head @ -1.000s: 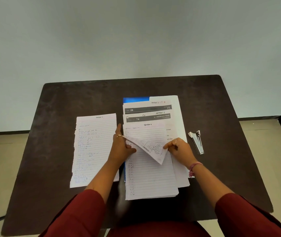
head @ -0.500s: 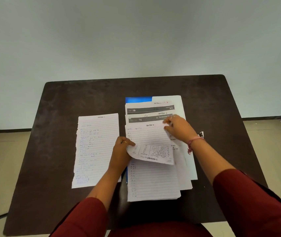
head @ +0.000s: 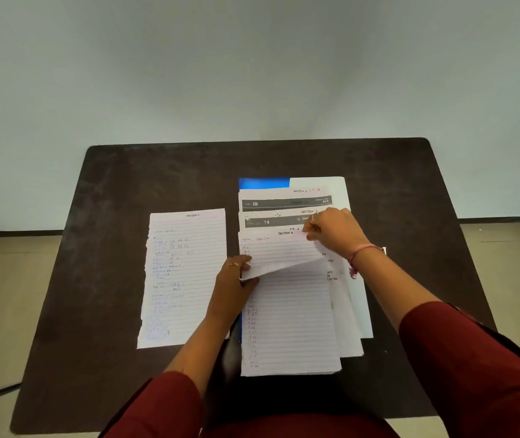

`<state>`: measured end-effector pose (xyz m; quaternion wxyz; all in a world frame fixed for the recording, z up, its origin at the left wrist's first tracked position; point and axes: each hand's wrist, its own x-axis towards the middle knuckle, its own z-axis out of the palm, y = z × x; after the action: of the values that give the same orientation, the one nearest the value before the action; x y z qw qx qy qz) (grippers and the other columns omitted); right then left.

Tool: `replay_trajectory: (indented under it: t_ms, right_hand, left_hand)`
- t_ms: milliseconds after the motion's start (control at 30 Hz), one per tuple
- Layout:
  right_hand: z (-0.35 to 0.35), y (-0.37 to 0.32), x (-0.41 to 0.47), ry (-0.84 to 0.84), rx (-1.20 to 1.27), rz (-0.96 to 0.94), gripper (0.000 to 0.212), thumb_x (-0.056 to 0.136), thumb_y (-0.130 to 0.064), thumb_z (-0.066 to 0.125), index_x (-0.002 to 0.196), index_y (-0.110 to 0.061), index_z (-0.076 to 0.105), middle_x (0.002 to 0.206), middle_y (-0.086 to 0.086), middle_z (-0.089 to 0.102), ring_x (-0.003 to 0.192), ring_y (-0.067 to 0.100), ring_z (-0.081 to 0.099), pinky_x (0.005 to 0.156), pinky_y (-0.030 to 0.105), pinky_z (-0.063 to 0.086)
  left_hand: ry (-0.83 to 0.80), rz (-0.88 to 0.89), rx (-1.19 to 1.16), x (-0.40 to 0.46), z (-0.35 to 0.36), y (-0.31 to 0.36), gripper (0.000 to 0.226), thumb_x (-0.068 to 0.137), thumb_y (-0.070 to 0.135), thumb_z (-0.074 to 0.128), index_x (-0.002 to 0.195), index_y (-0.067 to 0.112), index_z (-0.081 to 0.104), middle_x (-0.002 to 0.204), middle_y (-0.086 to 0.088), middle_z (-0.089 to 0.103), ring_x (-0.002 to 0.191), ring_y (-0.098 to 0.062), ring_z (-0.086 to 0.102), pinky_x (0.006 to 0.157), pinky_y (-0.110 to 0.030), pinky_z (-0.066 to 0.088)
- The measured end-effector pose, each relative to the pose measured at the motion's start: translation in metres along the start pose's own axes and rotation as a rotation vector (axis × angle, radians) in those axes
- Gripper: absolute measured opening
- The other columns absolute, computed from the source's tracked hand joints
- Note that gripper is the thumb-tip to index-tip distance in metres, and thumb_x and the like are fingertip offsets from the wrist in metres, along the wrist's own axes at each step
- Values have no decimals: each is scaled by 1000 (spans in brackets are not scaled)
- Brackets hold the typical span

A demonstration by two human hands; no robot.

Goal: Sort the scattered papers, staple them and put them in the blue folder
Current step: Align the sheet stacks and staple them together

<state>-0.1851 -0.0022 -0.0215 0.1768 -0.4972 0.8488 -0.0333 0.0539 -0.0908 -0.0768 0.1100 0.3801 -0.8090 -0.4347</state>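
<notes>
I see the stack [head: 293,324] at the table's [head: 126,191] centre, lying on the folder [head: 263,183], whose blue shows at the far edge. My left hand [head: 232,284] pinches the top sheet's [head: 281,254] folded-over near edge; my right hand [head: 336,230] grips its far right corner. One lined sheet [head: 184,276] lies apart to the left. My right forearm hides what lies right of the stack. Pale wall [head: 252,64] beyond, tan floor [head: 5,279].

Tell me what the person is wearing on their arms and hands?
Both arms have dark red sleeves pushed up, leaving the forearms bare. The right hand has a pink bracelet at the wrist and a thin ring on one finger. The left hand wears a gold-coloured ring.
</notes>
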Motion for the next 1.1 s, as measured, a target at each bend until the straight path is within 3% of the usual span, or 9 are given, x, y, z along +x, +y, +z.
replay_trajectory:
  t_ms: [67,200,300,367,467,633,833,1000,1100]
  right_hand:
    - [1,-1,-8,42,-46,-37,17,94,-27,58,103,-26,73,106,-2,72,97,18,62,92,36,47]
    - [0,-7,-28,21,90,-86,11,88,-28,64,95,-27,73,125,-3,63,115,16,54,99,37,45]
    - [-17,-9,-50,-248,454,-107,5,84,-24,70,88,-28,70,120,-9,65,111,8,56,99,26,44]
    - [-28,-7,-55,-430,613,-65,7,83,-30,72,89,-30,71,114,-13,67,106,5,58,95,20,44]
    - [-25,1,-43,-367,756,1,17,86,-33,66,96,-22,74,108,-11,70,103,5,63,94,24,48]
    - [-10,5,-8,-144,443,11,19,93,-18,59,110,-13,67,118,6,63,108,20,57,94,26,43]
    - [-8,14,10,-167,370,180,22,95,-32,55,101,-15,68,103,0,69,91,17,59,90,37,48]
    - [-7,11,10,-173,232,136,14,84,-30,70,97,-24,70,91,-8,68,86,11,57,98,40,41]
    - [-6,10,3,-101,163,63,18,88,-29,66,104,-24,71,98,-4,72,93,15,62,100,42,40]
  left_hand:
    - [-13,-24,0,0,0,0,41,81,7,72,118,6,55,110,1,56,95,-11,54,87,-16,48]
    - [-17,39,116,2,5,-6,26,81,10,73,99,2,55,141,5,42,112,-7,49,84,-2,41]
    - [178,4,167,4,4,-1,59,92,44,56,125,-4,49,119,14,48,99,9,50,103,-19,39]
    - [133,-91,-12,5,2,3,59,92,25,61,141,4,36,113,12,48,98,3,50,103,-23,41]
    - [6,-53,-33,1,0,2,46,81,7,73,123,10,56,113,3,48,96,-10,57,83,-6,46]
    - [55,-41,-74,-5,2,5,16,78,0,74,90,3,65,103,-1,44,80,-5,56,72,-1,43]
    - [42,4,-26,-6,4,1,13,80,-3,71,91,-3,65,103,-2,47,84,3,51,76,2,39]
    - [52,3,-28,-7,5,0,11,80,-5,70,89,-2,64,102,-2,46,86,-2,51,79,2,39]
    - [64,-4,-31,-7,5,1,11,79,-5,71,88,-2,64,102,-3,46,86,0,50,79,2,39]
